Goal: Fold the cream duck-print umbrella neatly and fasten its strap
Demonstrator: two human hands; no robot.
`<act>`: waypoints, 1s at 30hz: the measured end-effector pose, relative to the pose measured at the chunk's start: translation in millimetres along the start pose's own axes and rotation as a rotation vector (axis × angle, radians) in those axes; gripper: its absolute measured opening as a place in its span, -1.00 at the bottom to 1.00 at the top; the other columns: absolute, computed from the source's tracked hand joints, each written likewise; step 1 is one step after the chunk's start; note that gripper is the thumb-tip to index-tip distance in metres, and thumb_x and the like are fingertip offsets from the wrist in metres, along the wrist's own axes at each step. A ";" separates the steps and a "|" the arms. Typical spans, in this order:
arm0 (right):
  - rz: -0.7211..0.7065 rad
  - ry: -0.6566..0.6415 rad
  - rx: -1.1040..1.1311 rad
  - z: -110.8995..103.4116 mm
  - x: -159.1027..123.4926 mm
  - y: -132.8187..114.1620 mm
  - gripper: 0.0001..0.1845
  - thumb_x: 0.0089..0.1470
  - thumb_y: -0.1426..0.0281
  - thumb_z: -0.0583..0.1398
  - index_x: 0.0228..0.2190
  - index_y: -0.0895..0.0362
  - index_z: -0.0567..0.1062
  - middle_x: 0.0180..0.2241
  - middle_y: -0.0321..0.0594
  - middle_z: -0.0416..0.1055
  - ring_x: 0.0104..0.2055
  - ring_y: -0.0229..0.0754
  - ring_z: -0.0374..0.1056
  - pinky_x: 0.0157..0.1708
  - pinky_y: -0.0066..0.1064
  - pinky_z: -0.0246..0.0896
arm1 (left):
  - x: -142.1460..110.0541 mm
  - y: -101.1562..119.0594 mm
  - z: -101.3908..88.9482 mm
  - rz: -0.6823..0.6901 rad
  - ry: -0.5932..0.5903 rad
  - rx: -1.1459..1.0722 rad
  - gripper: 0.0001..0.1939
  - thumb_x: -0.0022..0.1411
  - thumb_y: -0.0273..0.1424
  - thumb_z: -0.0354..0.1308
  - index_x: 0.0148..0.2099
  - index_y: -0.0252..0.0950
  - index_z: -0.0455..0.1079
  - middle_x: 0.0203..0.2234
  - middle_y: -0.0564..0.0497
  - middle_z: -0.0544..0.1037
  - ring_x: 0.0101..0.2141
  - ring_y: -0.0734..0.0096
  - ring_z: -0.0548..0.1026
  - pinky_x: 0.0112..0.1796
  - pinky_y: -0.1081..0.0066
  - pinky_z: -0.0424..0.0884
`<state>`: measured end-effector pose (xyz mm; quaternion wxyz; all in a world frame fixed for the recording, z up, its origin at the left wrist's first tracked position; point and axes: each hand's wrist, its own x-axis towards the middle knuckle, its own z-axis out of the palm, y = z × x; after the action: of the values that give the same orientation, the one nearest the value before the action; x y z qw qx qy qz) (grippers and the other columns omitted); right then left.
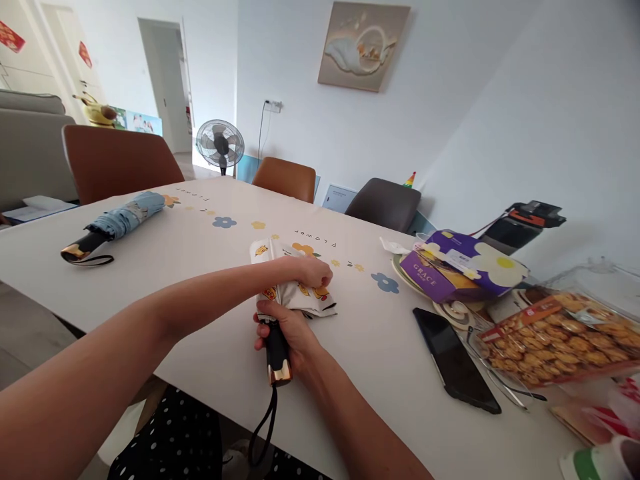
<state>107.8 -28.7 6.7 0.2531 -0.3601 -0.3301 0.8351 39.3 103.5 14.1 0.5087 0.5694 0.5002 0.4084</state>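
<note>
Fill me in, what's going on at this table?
The person's right hand grips a white folding umbrella at the top of its black handle. The left hand reaches across and rests at the canopy; whether its fingers pinch the cloth isn't clear. The canopy is collapsed, with loose cloth fanned out to one side. A blue folding umbrella, folded up, lies on the left of the table.

The left forearm (pixel 215 293) partly hides the white umbrella (pixel 291 297) (its canopy).
</note>
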 end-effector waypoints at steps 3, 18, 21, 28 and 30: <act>0.031 -0.002 0.009 0.3 0.1 -1.3 -0.75 -0.15 0.47 0.24 -0.34 0.19 0.32 -0.55 -0.34 0.27 -0.69 -0.42 0.13 -0.73 -0.45 0.32 | 2.0 -3.9 1.4 0.059 -0.088 0.234 -0.72 -0.42 -0.71 0.15 -0.75 -0.19 0.28 -0.75 0.09 0.37 -0.43 0.27 0.38 -0.24 0.41 0.27; 0.010 0.084 0.038 -8.7 2.2 -14.2 -0.78 -0.17 0.43 0.27 -0.47 0.20 0.31 -0.59 -0.36 0.25 -0.70 -0.46 0.09 -0.78 -0.62 0.05 | -82.1 61.5 -64.9 0.511 0.455 0.133 -0.89 0.08 -0.56 0.02 -0.33 -0.26 0.28 -0.46 0.07 0.40 -0.45 0.51 0.36 -0.38 0.44 0.33; -0.033 0.106 0.031 -14.1 4.5 -18.6 -0.75 -0.19 0.39 0.29 -0.44 0.19 0.33 -0.58 -0.36 0.25 -0.69 -0.46 0.10 -0.78 -0.61 0.06 | -103.0 38.7 -93.6 0.432 0.534 0.158 -0.87 0.02 -0.54 0.05 -0.33 -0.28 0.34 -0.49 0.08 0.43 -0.46 0.49 0.40 -0.31 0.39 0.36; -0.042 0.003 0.068 -20.4 5.4 -20.1 -0.57 -0.13 0.04 0.21 -0.40 0.15 0.34 -0.56 -0.31 0.27 -0.68 -0.42 0.10 -0.77 -0.59 0.08 | -128.5 -14.7 -113.8 0.335 0.583 -0.036 -0.94 -0.08 -0.50 0.06 -0.53 -0.28 0.35 -0.55 0.07 0.43 -0.37 0.43 0.41 -0.19 0.36 0.32; -0.038 0.001 0.067 -20.7 6.1 -20.6 -0.49 -0.10 -0.07 0.12 -0.42 0.15 0.34 -0.58 -0.31 0.26 -0.69 -0.42 0.08 -0.78 -0.59 0.06 | -130.5 -20.7 -113.3 0.380 0.556 -0.115 -0.90 -0.12 -0.52 0.05 -0.62 -0.28 0.29 -0.60 0.08 0.37 -0.39 0.45 0.39 -0.15 0.33 0.29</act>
<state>123.7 -3.5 8.3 0.2810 -0.3453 -0.3084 0.8407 -95.9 -6.1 16.2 0.2989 0.4897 0.4807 0.6632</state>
